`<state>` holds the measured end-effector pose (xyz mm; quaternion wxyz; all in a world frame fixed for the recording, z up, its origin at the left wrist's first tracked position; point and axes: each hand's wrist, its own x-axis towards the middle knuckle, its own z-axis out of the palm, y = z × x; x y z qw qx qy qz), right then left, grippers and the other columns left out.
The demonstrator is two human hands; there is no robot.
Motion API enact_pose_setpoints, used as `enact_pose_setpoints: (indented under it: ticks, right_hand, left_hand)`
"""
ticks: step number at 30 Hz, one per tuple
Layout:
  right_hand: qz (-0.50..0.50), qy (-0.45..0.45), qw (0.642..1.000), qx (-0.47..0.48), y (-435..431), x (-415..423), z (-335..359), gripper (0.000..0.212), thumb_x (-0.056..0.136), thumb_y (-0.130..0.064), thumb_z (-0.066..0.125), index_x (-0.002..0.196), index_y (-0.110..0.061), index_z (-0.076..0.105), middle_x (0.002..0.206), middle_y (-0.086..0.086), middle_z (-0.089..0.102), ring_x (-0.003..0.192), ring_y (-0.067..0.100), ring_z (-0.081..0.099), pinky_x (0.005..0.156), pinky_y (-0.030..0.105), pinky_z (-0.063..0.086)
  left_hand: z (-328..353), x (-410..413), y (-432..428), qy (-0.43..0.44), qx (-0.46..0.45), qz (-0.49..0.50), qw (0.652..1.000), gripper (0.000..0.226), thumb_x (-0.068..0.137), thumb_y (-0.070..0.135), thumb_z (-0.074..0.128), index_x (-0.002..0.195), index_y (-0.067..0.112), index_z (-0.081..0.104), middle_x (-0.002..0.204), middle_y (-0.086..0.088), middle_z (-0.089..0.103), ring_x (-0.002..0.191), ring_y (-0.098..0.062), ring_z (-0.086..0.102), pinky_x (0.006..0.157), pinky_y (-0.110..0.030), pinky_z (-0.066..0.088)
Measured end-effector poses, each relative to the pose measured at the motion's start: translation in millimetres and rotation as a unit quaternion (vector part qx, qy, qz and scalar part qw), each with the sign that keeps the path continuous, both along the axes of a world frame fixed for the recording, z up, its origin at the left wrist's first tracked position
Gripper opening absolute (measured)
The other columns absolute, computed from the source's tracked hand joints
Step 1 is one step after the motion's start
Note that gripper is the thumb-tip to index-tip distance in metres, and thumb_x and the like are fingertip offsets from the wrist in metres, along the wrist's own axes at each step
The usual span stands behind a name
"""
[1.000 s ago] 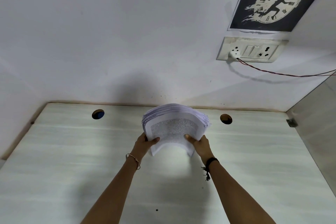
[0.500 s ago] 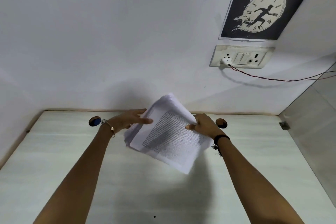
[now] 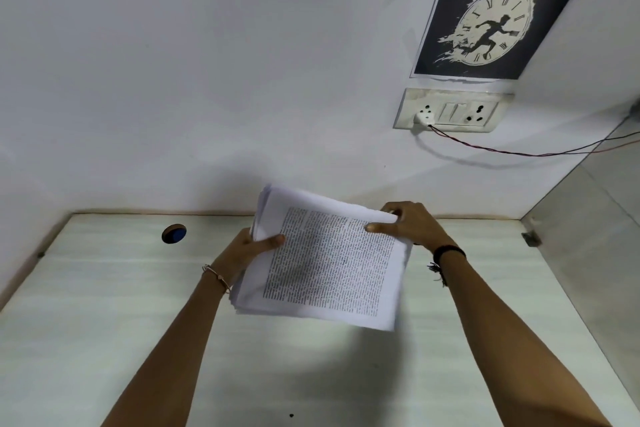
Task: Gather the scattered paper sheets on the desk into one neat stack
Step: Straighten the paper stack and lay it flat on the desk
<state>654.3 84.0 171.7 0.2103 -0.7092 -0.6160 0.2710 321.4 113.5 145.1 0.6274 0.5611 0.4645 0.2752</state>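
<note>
A thick stack of printed paper sheets (image 3: 329,263) is held in the air above the pale desk (image 3: 104,322), its printed top page facing me. My left hand (image 3: 249,248) grips the stack's left edge, thumb on top. My right hand (image 3: 408,224) grips the far right corner, thumb pressed on the top sheet. The sheet edges at the far left corner are fanned and uneven. No loose sheets lie on the visible desk.
A round cable hole (image 3: 174,233) sits in the desk at the back left. A switch and socket plate (image 3: 450,111) with a plugged cable (image 3: 519,152) and a clock poster (image 3: 498,10) hang on the back wall. A side panel (image 3: 595,236) bounds the desk on the right.
The stack went from standing bent on its edge to lying nearly flat, face up. Both hands shifted from its lower edge to its left side and far right corner.
</note>
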Motion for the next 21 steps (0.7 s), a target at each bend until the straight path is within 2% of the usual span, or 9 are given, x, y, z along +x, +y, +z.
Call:
enact_pose_setpoints:
  ticks: [3,4,6,8,10,15,17,19,21]
  right_hand:
    - [-0.067,0.193,0.979,-0.01,-18,12,-9,0.04,0.069,-0.052,0.079,0.093,-0.022,0.071,0.074,-0.014,0.07,0.071,0.002,0.064,0.063,0.018,0.048]
    - [-0.073,0.284,0.956,-0.021,-25,14,-14,0.046,0.071,-0.053,0.076,0.104,-0.021,0.069,0.089,-0.011,0.073,0.085,0.011,0.069,0.075,0.025,0.054]
    - [-0.069,0.419,0.902,-0.069,-37,12,-32,0.05,0.081,-0.047,0.07,0.121,-0.017,0.063,0.115,0.002,0.071,0.11,0.024,0.066,0.097,0.04,0.051]
    - [-0.058,0.482,0.866,-0.124,-46,0,-45,0.043,0.089,-0.032,0.065,0.128,-0.015,0.058,0.124,0.007,0.066,0.116,0.026,0.062,0.102,0.045,0.047]
    - [-0.057,0.499,0.852,-0.145,-49,-11,-54,0.046,0.087,-0.026,0.069,0.131,-0.015,0.057,0.128,0.008,0.064,0.119,0.028,0.061,0.104,0.048,0.044]
    - [-0.116,0.441,0.889,-0.044,-47,-26,-51,0.031,0.085,-0.024,0.071,0.113,-0.012,0.067,0.112,0.01,0.072,0.105,0.027,0.068,0.099,0.046,0.049]
    - [-0.121,0.426,0.896,-0.032,-47,-28,-49,0.027,0.085,-0.025,0.071,0.108,-0.012,0.068,0.109,0.011,0.073,0.103,0.027,0.068,0.095,0.042,0.051]
    - [-0.12,0.406,0.905,-0.025,-46,-28,-48,0.021,0.086,-0.025,0.069,0.103,-0.013,0.069,0.103,0.011,0.073,0.096,0.023,0.07,0.087,0.034,0.054]
    - [-0.126,0.392,0.911,-0.015,-45,-29,-50,0.026,0.084,-0.03,0.072,0.1,-0.009,0.069,0.098,0.017,0.073,0.088,0.023,0.07,0.08,0.032,0.054]
  left_hand:
    - [-4,-11,-4,-0.038,-0.026,0.013,0.999,0.076,0.041,0.057,0.085,0.101,0.016,0.065,0.09,-0.008,0.073,0.08,-0.025,0.071,0.069,-0.038,0.059]
    - [-6,-13,-5,-0.056,-0.036,0.016,0.998,0.073,0.043,0.053,0.085,0.102,0.015,0.065,0.091,-0.008,0.073,0.08,-0.025,0.071,0.067,-0.037,0.059]
    - [-10,-15,-9,-0.095,-0.056,0.02,0.994,0.074,0.044,0.051,0.086,0.104,0.014,0.065,0.094,-0.01,0.072,0.083,-0.026,0.071,0.067,-0.037,0.058]
    - [-17,-13,-11,-0.12,-0.073,0.031,0.99,0.073,0.046,0.05,0.087,0.105,0.014,0.066,0.098,-0.013,0.071,0.087,-0.029,0.07,0.069,-0.039,0.058]
    - [-22,-11,-12,-0.129,-0.083,0.049,0.987,0.073,0.046,0.052,0.086,0.106,0.015,0.066,0.098,-0.013,0.07,0.087,-0.03,0.069,0.07,-0.041,0.057]
    - [-31,-5,-17,-0.126,-0.086,0.056,0.987,0.085,0.043,0.057,0.085,0.115,0.018,0.061,0.105,-0.012,0.068,0.097,-0.031,0.065,0.075,-0.042,0.057]
    - [-35,-5,-16,-0.101,-0.109,0.031,0.988,0.086,0.039,0.056,0.086,0.112,0.023,0.058,0.103,-0.01,0.067,0.095,-0.028,0.064,0.073,-0.039,0.057]
    - [-42,-11,-15,-0.07,-0.156,0.005,0.985,0.082,0.044,0.05,0.087,0.115,0.023,0.055,0.11,-0.013,0.064,0.102,-0.031,0.061,0.08,-0.046,0.056]
    - [-50,-17,-17,-0.039,-0.178,-0.004,0.983,0.084,0.046,0.052,0.086,0.118,0.022,0.055,0.115,-0.012,0.065,0.108,-0.032,0.061,0.086,-0.05,0.054]
